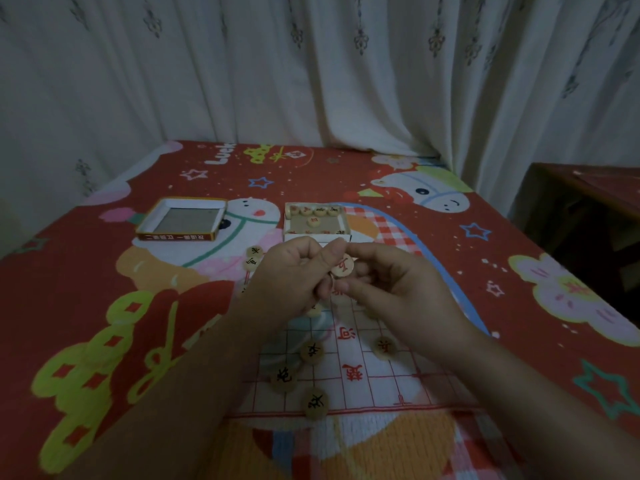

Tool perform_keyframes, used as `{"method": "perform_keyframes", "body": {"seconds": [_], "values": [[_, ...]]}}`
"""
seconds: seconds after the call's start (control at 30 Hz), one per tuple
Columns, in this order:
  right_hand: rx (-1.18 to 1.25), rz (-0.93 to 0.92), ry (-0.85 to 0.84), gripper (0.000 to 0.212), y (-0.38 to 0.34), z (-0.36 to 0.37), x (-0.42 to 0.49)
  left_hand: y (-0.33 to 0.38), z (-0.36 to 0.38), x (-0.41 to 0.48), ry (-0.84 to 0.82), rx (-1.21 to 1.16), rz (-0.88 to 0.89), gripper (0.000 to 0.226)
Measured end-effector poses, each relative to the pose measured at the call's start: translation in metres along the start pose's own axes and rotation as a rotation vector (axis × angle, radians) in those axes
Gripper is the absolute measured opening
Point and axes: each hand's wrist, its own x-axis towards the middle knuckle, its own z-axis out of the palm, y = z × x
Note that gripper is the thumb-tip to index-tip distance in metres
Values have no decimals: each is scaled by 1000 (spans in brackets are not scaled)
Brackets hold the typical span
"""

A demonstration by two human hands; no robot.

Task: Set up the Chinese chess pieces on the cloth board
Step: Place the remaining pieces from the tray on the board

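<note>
Both hands meet above the far end of the board point(367, 382), which lies flat on the near middle of the red blanket point(86, 271). The right hand point(391, 285) pinches a red-marked piece point(343, 266) between index finger and thumb. The left hand point(287, 275) is curled with its thumb against that piece; can't tell if it grips anything.

Box point(346, 221), far middle: a row of four pieces point(313, 211) along the far wall, a single piece point(313, 222) in the middle, and more along the near wall, partly hidden. Lid point(180, 233), far left, well apart from the box, open side up, grey inside.

On the board: three black-marked pieces point(311, 351) near left, one red-marked board piece point(383, 346) to the right. Two loose pieces point(252, 262) sit just left of the left hand. A curtain point(311, 64) hangs behind.
</note>
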Motion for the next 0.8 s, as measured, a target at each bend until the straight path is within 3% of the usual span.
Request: {"method": "perform_keyframes", "body": {"seconds": [0.2,0.33,0.5,0.63,0.8], "values": [[-162,-13,51,28,1,-5,0,-1,-3,1,4,-7,-25,42],[-168,74,152,30,11,-28,2,-4,-16,10,58,-238,-168,18],[-306,216,223,14,28,-65,4,-5,-29,12,105,-276,-178,37],[-432,269,116,17,31,-76,-2,-8,-32,8,69,-146,-115,31],[-444,140,-184,18,12,-66,-20,-12,-33,7,65,-161,-83,31]]}}
